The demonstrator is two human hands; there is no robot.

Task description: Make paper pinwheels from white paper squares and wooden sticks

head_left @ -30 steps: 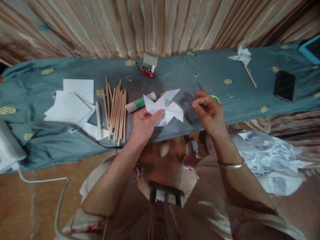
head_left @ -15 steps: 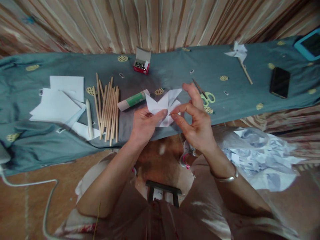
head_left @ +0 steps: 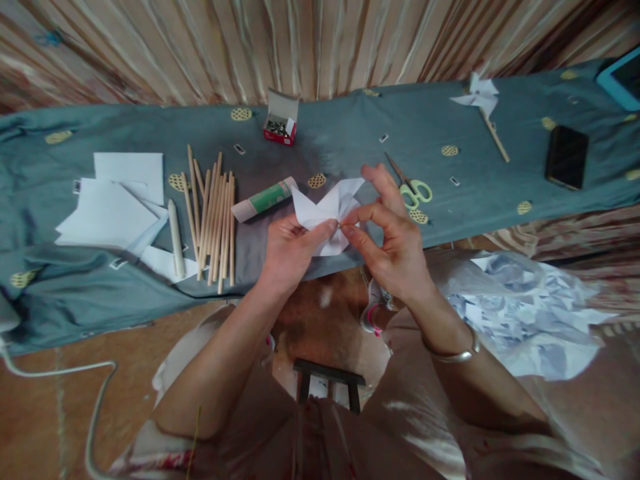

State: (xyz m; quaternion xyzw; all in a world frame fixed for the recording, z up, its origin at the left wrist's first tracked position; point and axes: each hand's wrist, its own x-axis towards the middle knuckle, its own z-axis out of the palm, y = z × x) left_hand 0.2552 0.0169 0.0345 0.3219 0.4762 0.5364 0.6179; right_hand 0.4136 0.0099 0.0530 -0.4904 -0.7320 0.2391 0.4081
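A folded white paper pinwheel (head_left: 325, 208) is held over the table's near edge, its pointed blades spread. My left hand (head_left: 290, 250) grips it from the left, thumb pressed on the front near the middle. My right hand (head_left: 393, 240) pinches a thin pin (head_left: 340, 225) between thumb and index finger, its tip at the pinwheel's centre. The other fingers of that hand are raised. How deep the pin goes is hidden by the fingertips. Just behind the left hand lies a glue stick (head_left: 264, 199) with a green label.
Wooden sticks (head_left: 215, 220) and white paper sheets (head_left: 115, 213) lie left, beside a pale pointed tool (head_left: 176, 240). Behind stands an opened box of small metal pieces (head_left: 280, 130). Scissors (head_left: 415, 190), a finished pinwheel (head_left: 483, 103) and a phone (head_left: 567, 157) lie right. A bag of paper scraps (head_left: 525, 313) sits below.
The pin in my right fingers has come closer to the pinwheel's centre, and the fingertips now meet my left thumb there. The view has shifted slightly.
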